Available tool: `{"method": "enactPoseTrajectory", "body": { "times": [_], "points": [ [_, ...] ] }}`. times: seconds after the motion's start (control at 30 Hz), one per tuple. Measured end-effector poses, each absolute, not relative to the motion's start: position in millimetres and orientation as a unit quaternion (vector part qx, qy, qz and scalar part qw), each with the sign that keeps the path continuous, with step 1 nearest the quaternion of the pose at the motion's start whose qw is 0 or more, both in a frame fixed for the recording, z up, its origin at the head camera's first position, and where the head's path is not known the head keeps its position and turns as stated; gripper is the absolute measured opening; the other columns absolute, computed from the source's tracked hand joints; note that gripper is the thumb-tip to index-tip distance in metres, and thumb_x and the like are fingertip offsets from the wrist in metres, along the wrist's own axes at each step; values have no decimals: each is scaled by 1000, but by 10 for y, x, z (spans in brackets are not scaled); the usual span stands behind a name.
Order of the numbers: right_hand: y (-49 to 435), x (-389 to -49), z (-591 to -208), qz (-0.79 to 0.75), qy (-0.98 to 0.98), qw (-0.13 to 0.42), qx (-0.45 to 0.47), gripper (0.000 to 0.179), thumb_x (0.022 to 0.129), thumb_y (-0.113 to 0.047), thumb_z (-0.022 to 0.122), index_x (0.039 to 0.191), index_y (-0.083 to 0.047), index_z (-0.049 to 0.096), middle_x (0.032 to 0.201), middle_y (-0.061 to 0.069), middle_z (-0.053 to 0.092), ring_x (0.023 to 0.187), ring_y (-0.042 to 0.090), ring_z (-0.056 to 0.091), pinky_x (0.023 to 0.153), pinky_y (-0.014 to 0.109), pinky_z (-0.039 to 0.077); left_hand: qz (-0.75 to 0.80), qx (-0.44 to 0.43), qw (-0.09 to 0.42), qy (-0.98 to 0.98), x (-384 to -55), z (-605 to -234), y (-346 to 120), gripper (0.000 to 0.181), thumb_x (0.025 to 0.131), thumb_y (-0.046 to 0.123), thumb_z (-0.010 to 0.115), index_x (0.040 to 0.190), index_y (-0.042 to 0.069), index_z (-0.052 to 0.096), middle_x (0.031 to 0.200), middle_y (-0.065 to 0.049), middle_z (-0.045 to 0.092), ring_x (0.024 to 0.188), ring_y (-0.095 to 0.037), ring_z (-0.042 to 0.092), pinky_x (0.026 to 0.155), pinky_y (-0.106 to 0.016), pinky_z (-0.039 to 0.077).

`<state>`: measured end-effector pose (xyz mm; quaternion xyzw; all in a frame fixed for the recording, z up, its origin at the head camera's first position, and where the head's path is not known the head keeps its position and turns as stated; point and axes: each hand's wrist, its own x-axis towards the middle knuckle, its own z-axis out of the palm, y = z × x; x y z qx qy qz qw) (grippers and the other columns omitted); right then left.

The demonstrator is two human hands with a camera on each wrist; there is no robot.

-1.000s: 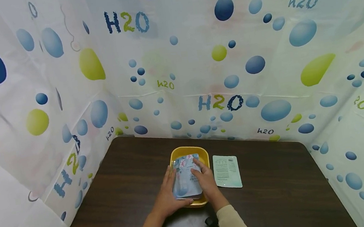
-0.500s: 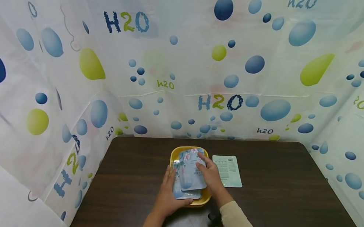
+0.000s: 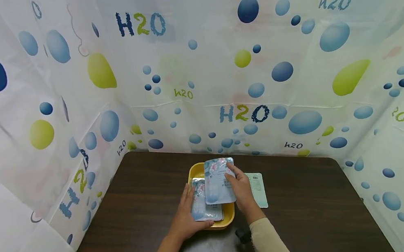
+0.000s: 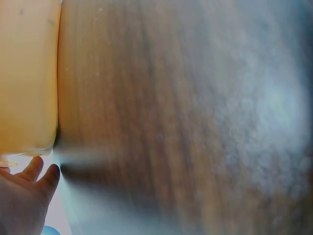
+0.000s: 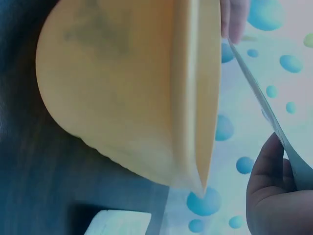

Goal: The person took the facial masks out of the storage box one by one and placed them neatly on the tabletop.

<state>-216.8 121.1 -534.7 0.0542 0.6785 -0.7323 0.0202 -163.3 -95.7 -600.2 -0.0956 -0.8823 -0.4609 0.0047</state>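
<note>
My right hand [image 3: 240, 189] pinches the right edge of a pale blue face mask packet [image 3: 217, 186] with pink flowers. It is raised above the yellow tray [image 3: 229, 217] and seen edge-on in the right wrist view, where the right hand [image 5: 276, 205] shows at lower right. Another blue face mask packet [image 3: 200, 208] lies in the tray, partly covered by the raised one. My left hand [image 3: 185, 216] rests at the tray's left side, fingers extended along that packet's left edge and thumb at its lower edge. In the left wrist view, left fingers [image 4: 48, 181] show beside the tray.
A pale green packet [image 3: 258, 190] lies print side up on the brown table [image 3: 306, 205], right of the tray and partly behind my right hand. A white curtain [image 3: 196, 69] with blue and green drops stands behind the table and at both sides. A grey patch sits at the front.
My right hand has lifted the upper face mask packet off the one below and moved it right and away from me. My left hand has stayed in place.
</note>
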Motion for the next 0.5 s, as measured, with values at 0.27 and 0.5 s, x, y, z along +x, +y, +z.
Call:
{"method": "enactPoseTrajectory", "body": {
  "times": [0.27, 0.5],
  "points": [
    [1335, -2165, -5286, -732, 679, 0, 60, 47, 106, -17, 52, 153, -18, 49, 162, 11, 41, 131, 26, 55, 98, 26, 54, -455, -92, -1, -886, -1629, -6006, -958, 133, 58, 64, 92, 164, 22, 23, 174, -2, 7, 153, -42, 28, 114, -64, 36],
    [1466, -2184, -5193, -740, 667, -6, 81, 47, 105, -17, 52, 152, -20, 50, 153, 11, 50, 114, 19, 61, 84, 19, 56, -460, -91, 2, -883, -1626, -5997, -956, 133, 57, 60, 94, 164, 23, 23, 174, -3, 8, 153, -42, 28, 114, -64, 36]
  ]
}}
